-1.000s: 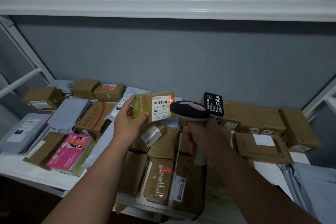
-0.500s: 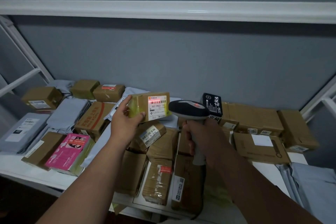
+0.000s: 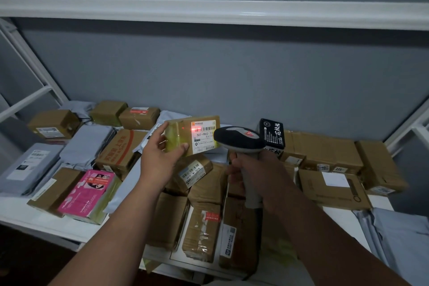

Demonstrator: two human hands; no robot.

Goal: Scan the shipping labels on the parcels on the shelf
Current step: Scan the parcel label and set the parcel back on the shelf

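Note:
My left hand (image 3: 160, 158) holds up a small brown taped parcel (image 3: 178, 137) above the pile, its white shipping label (image 3: 204, 135) facing me. My right hand (image 3: 260, 176) grips the grey handle of a barcode scanner (image 3: 239, 139), whose dark head sits just right of the label. A red scan spot glows on the label's upper left edge, and a fainter red dot shows on the tape beside it. Beneath lies another brown parcel (image 3: 195, 170) with a barcode label.
The white shelf (image 3: 27, 216) is crowded with brown boxes, grey mailer bags (image 3: 86, 144), a pink package (image 3: 88, 193) at the left and a black box (image 3: 271, 133) at the back. A white shelf rail (image 3: 209, 10) runs overhead. Grey bags (image 3: 399, 239) lie at the right.
The red scan light has slid leftward across the label, from its right edge to its upper left edge. The parcel and scanner have stayed almost in place.

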